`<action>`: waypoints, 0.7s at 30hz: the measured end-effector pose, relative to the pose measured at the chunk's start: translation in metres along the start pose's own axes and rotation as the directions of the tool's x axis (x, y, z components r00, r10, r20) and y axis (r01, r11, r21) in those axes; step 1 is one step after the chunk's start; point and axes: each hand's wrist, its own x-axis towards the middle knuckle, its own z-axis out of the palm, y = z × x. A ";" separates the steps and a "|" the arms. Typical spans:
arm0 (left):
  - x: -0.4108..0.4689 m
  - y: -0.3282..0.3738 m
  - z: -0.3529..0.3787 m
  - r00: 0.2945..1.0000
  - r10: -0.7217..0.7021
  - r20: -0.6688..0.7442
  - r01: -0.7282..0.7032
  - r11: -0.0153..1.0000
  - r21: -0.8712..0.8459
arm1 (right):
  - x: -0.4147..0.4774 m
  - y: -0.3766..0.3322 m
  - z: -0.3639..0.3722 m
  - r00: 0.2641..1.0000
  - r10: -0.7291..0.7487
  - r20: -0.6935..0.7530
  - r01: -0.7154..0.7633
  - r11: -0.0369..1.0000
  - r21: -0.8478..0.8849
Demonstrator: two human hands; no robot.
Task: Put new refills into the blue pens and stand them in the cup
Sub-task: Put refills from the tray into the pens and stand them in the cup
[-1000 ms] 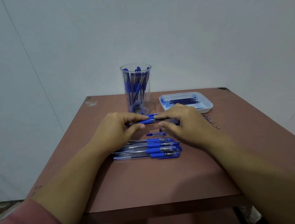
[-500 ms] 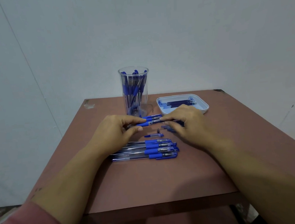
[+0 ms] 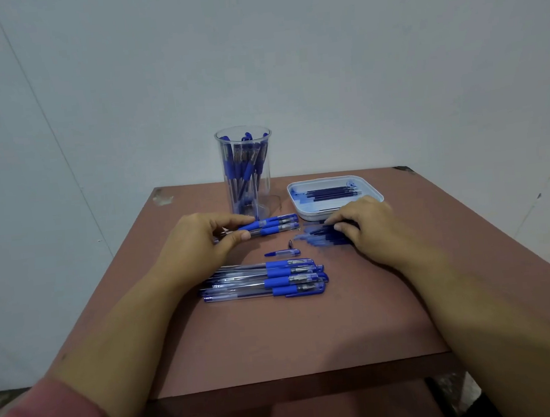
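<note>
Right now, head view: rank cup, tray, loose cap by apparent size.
1. cup and tray: too close to rank. The cup looks taller and the tray looks wider.
2. cap: clearly smallest, though it lies nearer the camera.

Clear glossy plastic cup (image 3: 267,189), matt brown tabletop (image 3: 294,333).

Open room along the near stretch of the table (image 3: 294,333), between the two forearms, and down its far left side. Across the middle, barred by a row of pens (image 3: 263,281) lying side by side. Just beyond, a narrow gap cluttered with a loose cap (image 3: 282,253) and a small tip (image 3: 290,242). Farther back, hemmed in: left hand (image 3: 200,244) gripping a bunch of pens (image 3: 268,227), right hand (image 3: 368,230) on blurred refills (image 3: 322,237), tall cup (image 3: 246,177) and tray (image 3: 311,215) close behind. Open above the cup's mouth, though with pen tops up near the rim.
</note>
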 end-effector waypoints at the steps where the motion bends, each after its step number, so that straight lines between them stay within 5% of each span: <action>1: 0.000 0.000 0.000 1.000 0.000 0.005 0.000 1.000 -0.002 | 0.000 0.000 -0.001 1.000 -0.007 0.009 0.008 0.999 -0.035; 7: 0.001 0.001 0.000 1.000 0.002 0.015 -0.002 1.000 -0.013 | 0.013 0.002 -0.012 0.999 -0.020 -0.026 0.017 0.995 -0.103; 21: 0.002 -0.003 0.001 1.000 0.007 0.012 -0.007 1.000 0.000 | 0.084 0.020 -0.022 0.913 0.108 0.394 -0.083 0.993 -0.080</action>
